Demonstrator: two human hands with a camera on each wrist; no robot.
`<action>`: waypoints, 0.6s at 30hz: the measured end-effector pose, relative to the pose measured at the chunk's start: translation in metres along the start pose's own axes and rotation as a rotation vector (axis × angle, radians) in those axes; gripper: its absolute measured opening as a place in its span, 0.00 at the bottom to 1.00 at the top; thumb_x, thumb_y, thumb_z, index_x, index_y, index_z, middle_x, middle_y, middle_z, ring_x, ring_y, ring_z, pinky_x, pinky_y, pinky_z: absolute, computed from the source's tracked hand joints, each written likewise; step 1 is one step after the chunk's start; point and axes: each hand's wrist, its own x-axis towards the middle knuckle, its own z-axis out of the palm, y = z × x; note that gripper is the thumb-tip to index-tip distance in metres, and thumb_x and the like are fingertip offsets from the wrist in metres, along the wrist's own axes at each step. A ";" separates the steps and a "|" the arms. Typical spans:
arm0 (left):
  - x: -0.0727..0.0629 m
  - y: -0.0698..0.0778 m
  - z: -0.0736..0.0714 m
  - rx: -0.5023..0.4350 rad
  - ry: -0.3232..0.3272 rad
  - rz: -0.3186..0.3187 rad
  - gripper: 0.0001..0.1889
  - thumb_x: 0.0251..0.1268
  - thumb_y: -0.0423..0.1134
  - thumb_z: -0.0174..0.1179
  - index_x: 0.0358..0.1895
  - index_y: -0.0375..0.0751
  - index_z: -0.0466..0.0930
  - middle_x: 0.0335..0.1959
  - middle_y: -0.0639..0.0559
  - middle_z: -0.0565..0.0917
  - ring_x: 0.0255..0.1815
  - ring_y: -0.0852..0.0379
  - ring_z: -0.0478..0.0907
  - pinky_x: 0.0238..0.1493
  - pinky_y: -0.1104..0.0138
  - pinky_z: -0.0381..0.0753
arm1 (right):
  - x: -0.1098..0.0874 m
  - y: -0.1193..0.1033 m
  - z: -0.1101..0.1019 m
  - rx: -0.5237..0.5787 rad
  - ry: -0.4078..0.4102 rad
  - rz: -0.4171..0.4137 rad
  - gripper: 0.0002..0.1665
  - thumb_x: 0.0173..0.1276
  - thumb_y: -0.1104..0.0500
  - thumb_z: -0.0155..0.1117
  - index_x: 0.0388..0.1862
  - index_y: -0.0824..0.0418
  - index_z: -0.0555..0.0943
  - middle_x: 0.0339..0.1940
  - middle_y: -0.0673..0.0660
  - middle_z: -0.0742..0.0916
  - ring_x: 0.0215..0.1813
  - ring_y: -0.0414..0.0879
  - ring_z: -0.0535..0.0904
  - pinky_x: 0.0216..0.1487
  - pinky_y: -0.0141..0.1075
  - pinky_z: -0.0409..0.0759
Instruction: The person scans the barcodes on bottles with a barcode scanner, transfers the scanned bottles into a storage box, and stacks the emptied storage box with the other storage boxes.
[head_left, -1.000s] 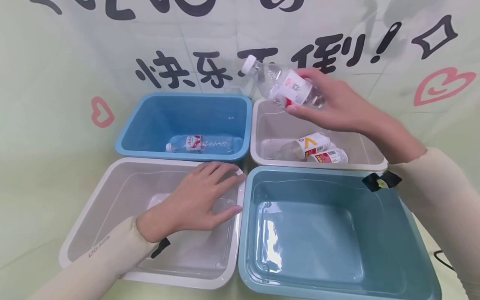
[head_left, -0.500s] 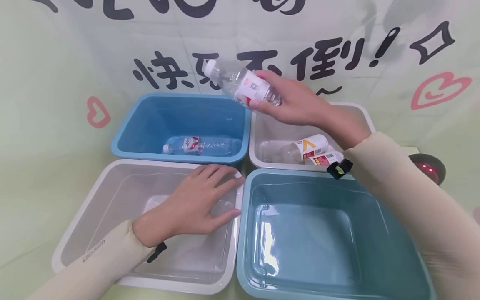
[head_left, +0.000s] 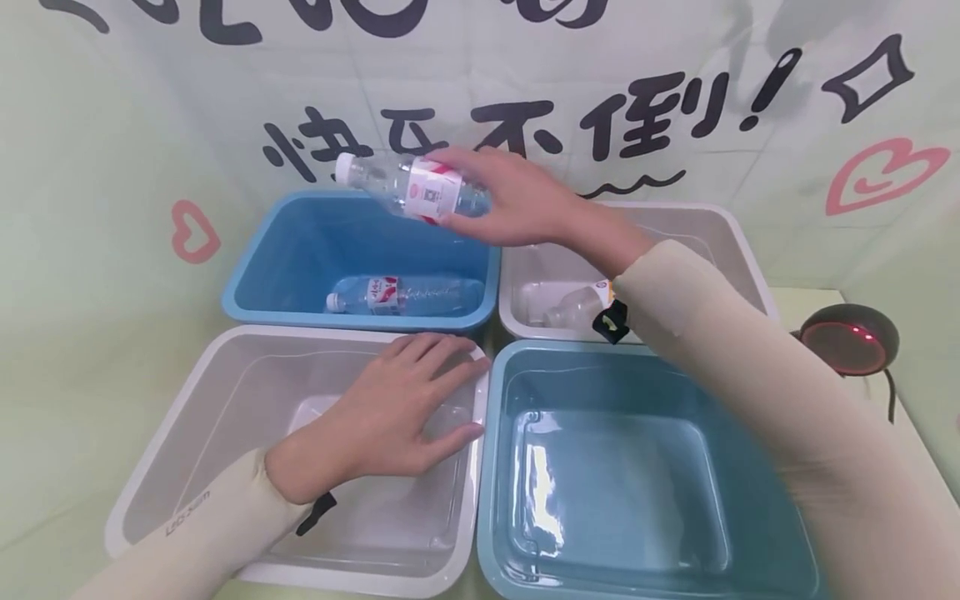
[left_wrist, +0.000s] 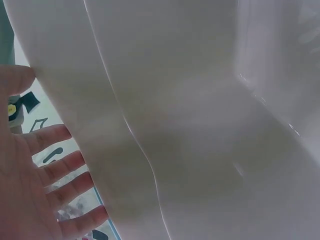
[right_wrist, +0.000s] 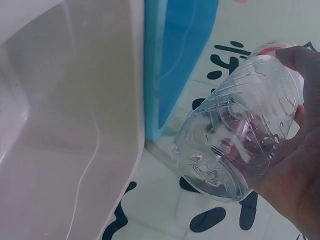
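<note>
My right hand [head_left: 498,196] grips a clear plastic bottle [head_left: 393,185] with a white cap and a pink-and-white label. It is held nearly level over the back of the blue bin [head_left: 251,267], cap pointing left. Up close in the right wrist view, the ribbed bottle [right_wrist: 235,140] shows its base, with thumb and fingers around its side. Inside the blue bin lies a similar bottle [head_left: 420,296] on its side. My left hand [head_left: 382,408] rests with spread, straight fingers at the right rim of the front-left pale bin [head_left: 168,417]; its fingertips touch that rim in the left wrist view.
At the back right, a pale bin [head_left: 738,242] holds a clear bottle [head_left: 573,308], partly hidden by my right sleeve. A teal bin [head_left: 491,467] stands front right. Beyond it sits a dark round device [head_left: 851,340] with red lights and a cable. A printed cloth backdrop [head_left: 795,200] hangs behind.
My right hand has carried the bottle leftward, from above the back-right pale bin to over the blue bin, turning it closer to level. My left hand has stayed at the rim.
</note>
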 end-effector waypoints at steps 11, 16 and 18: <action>-0.002 0.001 -0.001 0.012 -0.019 -0.016 0.37 0.69 0.68 0.59 0.76 0.56 0.74 0.72 0.51 0.77 0.73 0.48 0.73 0.75 0.46 0.76 | 0.026 -0.013 0.016 0.053 -0.007 -0.029 0.42 0.72 0.46 0.68 0.82 0.49 0.69 0.68 0.55 0.83 0.64 0.47 0.77 0.59 0.38 0.84; -0.002 0.000 0.000 0.011 -0.004 -0.006 0.36 0.69 0.68 0.58 0.75 0.56 0.75 0.72 0.51 0.77 0.73 0.48 0.73 0.75 0.48 0.76 | 0.037 -0.021 0.026 0.047 -0.008 -0.009 0.42 0.71 0.46 0.70 0.81 0.46 0.69 0.67 0.55 0.82 0.63 0.46 0.76 0.54 0.33 0.85; 0.000 0.000 0.000 0.008 0.007 0.009 0.36 0.69 0.67 0.58 0.75 0.56 0.75 0.72 0.51 0.77 0.73 0.48 0.72 0.75 0.48 0.76 | 0.039 -0.021 0.028 0.029 -0.010 0.009 0.42 0.70 0.46 0.70 0.82 0.45 0.68 0.68 0.55 0.81 0.64 0.45 0.76 0.54 0.32 0.84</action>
